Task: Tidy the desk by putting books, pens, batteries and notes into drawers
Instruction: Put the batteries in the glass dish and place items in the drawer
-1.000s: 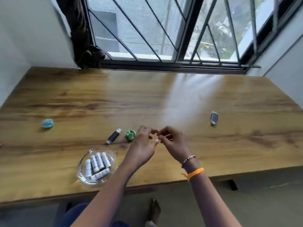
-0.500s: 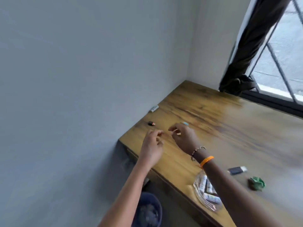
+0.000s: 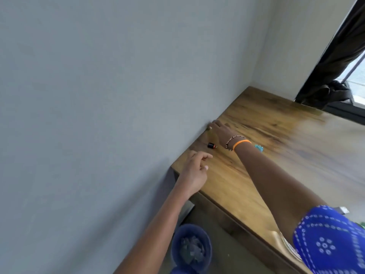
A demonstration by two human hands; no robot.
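A small black battery with an orange end point(image 3: 212, 145) lies on the wooden desk point(image 3: 256, 175) close to the grey wall. My right hand point(image 3: 222, 130) reaches past it to the desk's edge at the wall, seen from the back, so its fingertips and whatever lies under them are hidden. My left hand point(image 3: 195, 169) hovers over the near left corner with fingers loosely curled and holds nothing. A crumpled blue note point(image 3: 259, 148) shows just behind my right wrist.
A blue bin point(image 3: 190, 248) with scraps inside stands on the floor below the desk corner. The rim of a glass dish point(image 3: 290, 247) peeks out under my right sleeve. A dark curtain point(image 3: 335, 62) hangs at the far window.
The view has swung further left toward the wall. My hands have parted: the right one stretched out to the wall edge past the black battery, the left one stayed near the corner.
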